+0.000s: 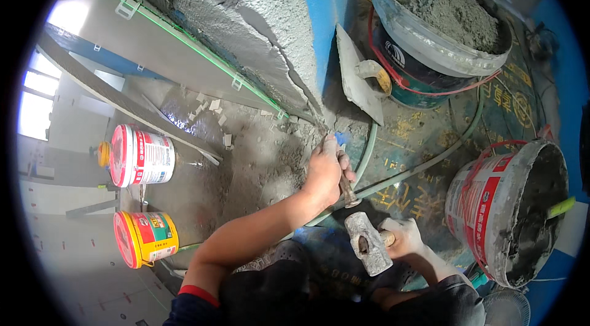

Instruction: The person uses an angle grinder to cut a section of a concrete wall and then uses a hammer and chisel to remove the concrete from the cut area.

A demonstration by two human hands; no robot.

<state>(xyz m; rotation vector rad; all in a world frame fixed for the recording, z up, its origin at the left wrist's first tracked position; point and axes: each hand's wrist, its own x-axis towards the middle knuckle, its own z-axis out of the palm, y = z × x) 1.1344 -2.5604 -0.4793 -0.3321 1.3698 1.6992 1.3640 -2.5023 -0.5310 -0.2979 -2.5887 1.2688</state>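
My left hand (324,172) is wrapped round a metal chisel (350,197), whose struck end sticks out below the fist. Its other end points up at the foot of a corner coated in rough grey mortar (279,12); the tip is too small to make out clearly. My right hand (404,237) grips the short wooden handle of a club hammer (367,245). The hammer's dusty, heavy head is just below the chisel's struck end and apart from it. A plastering trowel (351,80) leans upright between the blue corner and a large bucket.
A large bucket (439,62) heaped with grey powdery mix stands at the far right. Nearer is a bucket (479,203) of wet mortar. Two lidded pails, one white (153,157) and one yellow (163,234), stand left. A hose (424,169) crosses the floor; tile scraps (215,105) lie about.
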